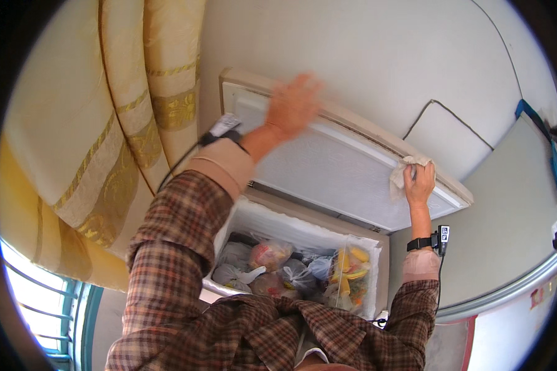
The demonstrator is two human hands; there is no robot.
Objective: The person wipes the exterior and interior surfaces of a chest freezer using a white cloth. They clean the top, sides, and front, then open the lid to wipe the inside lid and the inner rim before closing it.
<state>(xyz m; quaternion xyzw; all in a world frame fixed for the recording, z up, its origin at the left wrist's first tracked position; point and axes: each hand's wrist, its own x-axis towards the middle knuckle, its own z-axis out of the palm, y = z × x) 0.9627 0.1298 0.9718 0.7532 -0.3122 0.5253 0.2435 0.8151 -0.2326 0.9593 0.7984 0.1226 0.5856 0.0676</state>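
Note:
In front of me a chest freezer stands with its white-lined lid [328,164] raised against the wall. My right hand [419,184] is closed around a pale, crumpled cloth [402,175], held against the lid's upper edge toward the right. My left hand [294,106], smeared by motion, is over the upper left part of the lid; whether it touches the lid I cannot tell. Below the lid, the freezer's frosted inner wall [278,217] surrounds several tied plastic bags [298,275]. At the right inside is a clear bag with yellow items [353,266].
Yellow patterned curtains [120,123] hang close on the left, above a barred window [40,303]. A grey-green panel [495,229] with a rounded metal edge stands at the right. A dark cable [461,120] runs along the white wall behind the lid.

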